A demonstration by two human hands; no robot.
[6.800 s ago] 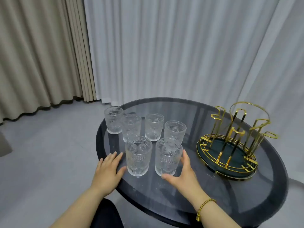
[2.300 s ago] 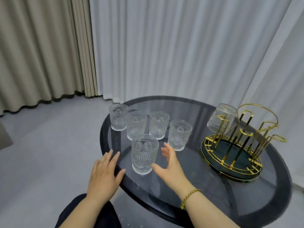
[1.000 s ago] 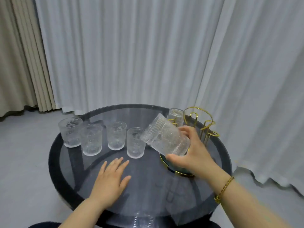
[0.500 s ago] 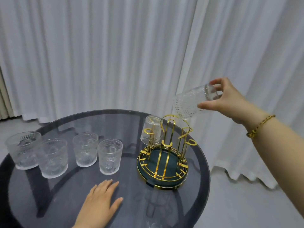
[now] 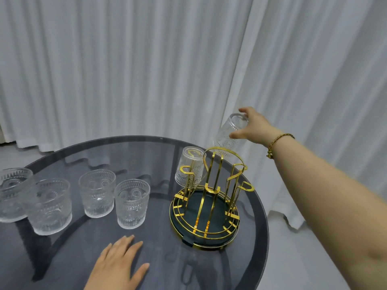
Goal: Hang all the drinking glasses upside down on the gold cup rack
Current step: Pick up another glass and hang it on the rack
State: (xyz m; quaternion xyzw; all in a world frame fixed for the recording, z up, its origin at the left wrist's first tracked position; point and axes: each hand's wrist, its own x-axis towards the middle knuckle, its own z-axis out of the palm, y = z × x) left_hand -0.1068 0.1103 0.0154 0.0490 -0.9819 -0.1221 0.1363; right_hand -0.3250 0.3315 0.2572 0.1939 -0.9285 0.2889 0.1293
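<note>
The right hand (image 5: 254,126) is grasping an embossed clear glass (image 5: 229,136) by its base, its grip clenched around it, mouth down and tilted, at the far side of the gold wire rack (image 5: 206,197) with its round dark tray. One inverted glass (image 5: 191,166) is hanging on a far-left prong. Four ribbed tumblers (image 5: 132,203) are standing upright on the round smoked-glass worktop (image 5: 88,245). The left hand (image 5: 118,266) is lying flat, its grip released, holding nothing.
</note>
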